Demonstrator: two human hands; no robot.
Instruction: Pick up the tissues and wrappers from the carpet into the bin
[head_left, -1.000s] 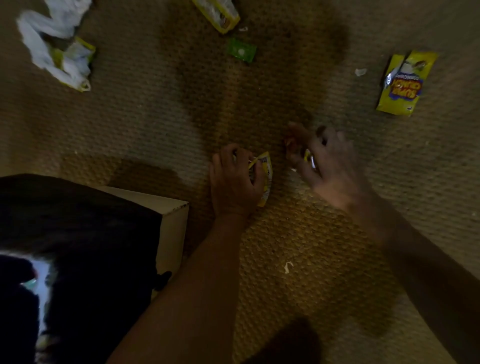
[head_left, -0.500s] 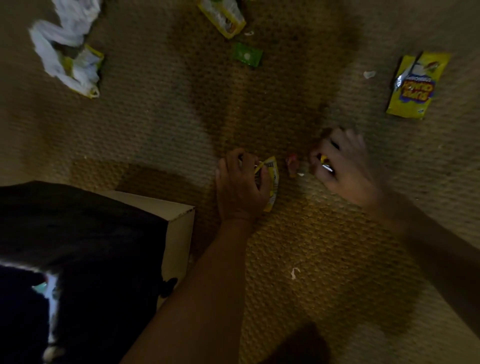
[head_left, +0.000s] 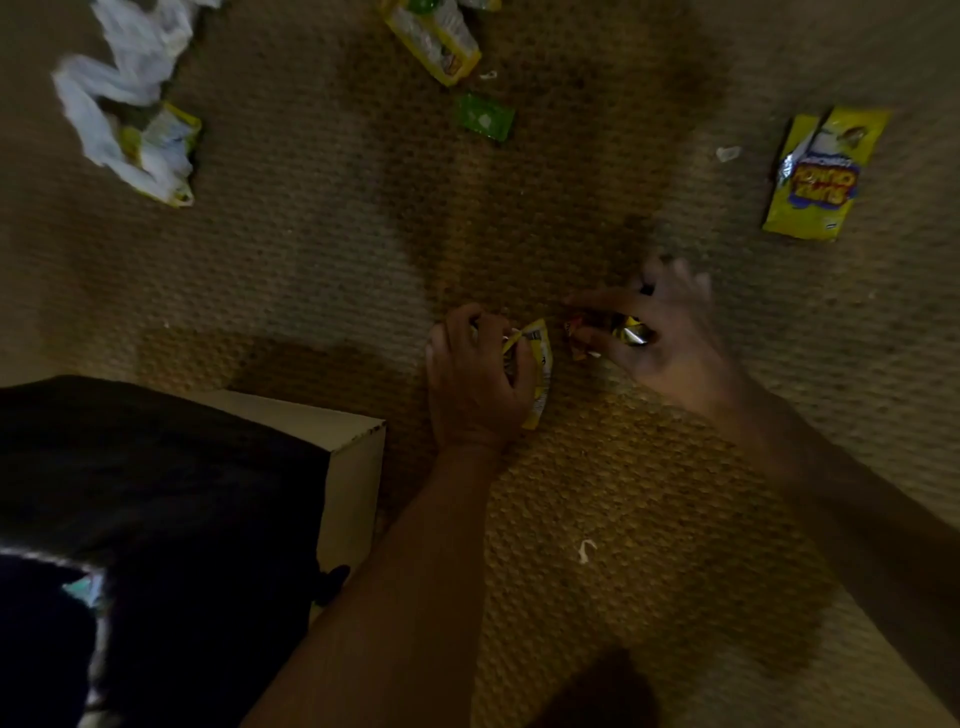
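- A crumpled yellow wrapper lies on the carpet, gripped by the curled fingers of the left hand.
- The right hand pinches a small orange wrapper just beside it, a shiny scrap in its palm.
- The bin stands near, left.

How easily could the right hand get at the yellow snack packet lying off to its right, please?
Probably yes, but not freely: bare carpet lies between the right hand and the yellow snack packet, nothing blocking. However, its grip already holds a small crumpled wrapper, so adding the packet could be awkward.
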